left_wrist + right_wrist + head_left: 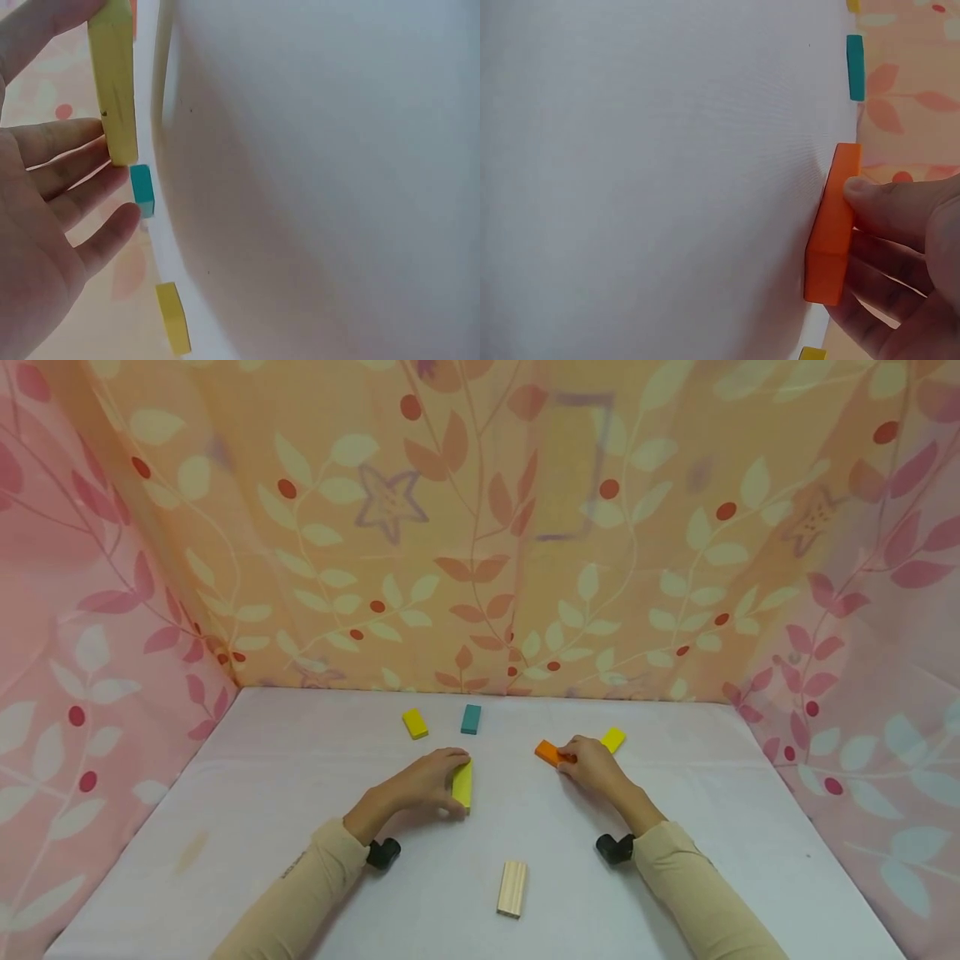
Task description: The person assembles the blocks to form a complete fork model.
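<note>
My left hand pinches a yellow-green block by its two ends, thumb at the near end and fingers at the far end. In the left wrist view that block appears raised above the white cloth. To the right, my right hand grips an orange block between thumb and fingers. Seen from the right wrist, the orange block lies on or just over the cloth; which one I cannot tell. A bright yellow block is just behind the right hand, partly hidden by it.
Toward the back of the white-covered table lie a yellow block and a teal block, apart from each other. A plain wood block lies near the front. Patterned cloth walls the back and both sides.
</note>
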Tool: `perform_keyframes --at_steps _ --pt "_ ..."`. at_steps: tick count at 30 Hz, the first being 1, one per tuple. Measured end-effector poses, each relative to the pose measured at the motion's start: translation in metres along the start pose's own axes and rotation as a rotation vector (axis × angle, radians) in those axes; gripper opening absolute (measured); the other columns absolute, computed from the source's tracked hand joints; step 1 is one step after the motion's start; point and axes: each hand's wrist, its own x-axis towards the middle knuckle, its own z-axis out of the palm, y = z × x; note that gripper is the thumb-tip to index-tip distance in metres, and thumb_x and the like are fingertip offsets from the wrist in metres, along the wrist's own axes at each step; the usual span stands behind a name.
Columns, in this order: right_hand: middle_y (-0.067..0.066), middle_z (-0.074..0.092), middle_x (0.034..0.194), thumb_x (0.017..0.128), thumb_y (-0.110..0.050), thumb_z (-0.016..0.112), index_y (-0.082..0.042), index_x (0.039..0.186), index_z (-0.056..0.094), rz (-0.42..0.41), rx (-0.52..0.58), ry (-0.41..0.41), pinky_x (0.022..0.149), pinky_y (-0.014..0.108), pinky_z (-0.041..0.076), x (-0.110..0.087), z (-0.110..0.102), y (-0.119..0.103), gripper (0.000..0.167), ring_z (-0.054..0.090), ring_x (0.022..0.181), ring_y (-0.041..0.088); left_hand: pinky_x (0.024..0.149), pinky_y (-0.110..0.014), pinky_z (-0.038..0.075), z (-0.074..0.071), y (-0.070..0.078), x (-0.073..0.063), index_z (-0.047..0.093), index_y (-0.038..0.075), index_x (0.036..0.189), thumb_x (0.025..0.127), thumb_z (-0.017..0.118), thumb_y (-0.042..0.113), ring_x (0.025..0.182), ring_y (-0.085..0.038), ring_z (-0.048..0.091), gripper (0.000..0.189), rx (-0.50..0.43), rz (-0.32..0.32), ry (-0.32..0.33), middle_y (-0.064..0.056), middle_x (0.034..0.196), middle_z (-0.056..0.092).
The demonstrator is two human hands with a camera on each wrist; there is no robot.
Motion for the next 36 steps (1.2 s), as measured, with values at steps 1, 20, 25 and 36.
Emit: perform_keyframes --at_steps 1,20,25,36 --pt "0.013 0.068 0.099 0.085 -0.013 0.075 0.003 0.113 0.070 0.000 -0.001 0.000 0.083 0.040 0.055 0.000 0.000 0.000 0.033 0.060 0.083 0.022 0.115 -0.048 0.034 0.001 0.000 0.000 0.046 0.003 0.143 0.070 0.087 0.036 0.139 -0.031 0.040 0.090 -0.003 0.006 0.006 -0.012 0.149 0.045" --pt "0.012 0.068 0.103 0.085 -0.013 0.075 0.000 0.115 0.070 0.074 0.089 -0.026 0.088 0.042 0.054 0.001 -0.002 0.001 0.033 0.057 0.085 0.021 0.114 -0.048 0.036 0.007 0.013 0.013 0.047 0.005 0.142 0.071 0.086 0.040 0.138 -0.029 0.042 0.088 0.026 0.045 0.014 -0.009 0.149 0.045" --pt "0.012 0.068 0.103 0.085 -0.013 0.075 -0.001 0.115 0.070 0.078 0.095 -0.023 0.089 0.042 0.054 0.001 -0.002 0.002 0.033 0.058 0.086 0.021 0.113 -0.046 0.037 0.009 0.020 0.017 0.048 0.006 0.142 0.072 0.084 0.043 0.136 -0.028 0.044 0.087 0.046 0.034 0.027 -0.009 0.148 0.047" --pt "0.012 0.068 0.104 0.085 -0.012 0.074 0.000 0.114 0.070 0.054 0.105 -0.014 0.088 0.042 0.054 0.000 -0.001 0.003 0.032 0.059 0.087 0.021 0.112 -0.045 0.039 0.013 0.038 0.027 0.049 0.005 0.141 0.072 0.085 0.044 0.134 -0.026 0.046 0.087 0.069 0.028 0.018 -0.009 0.147 0.048"
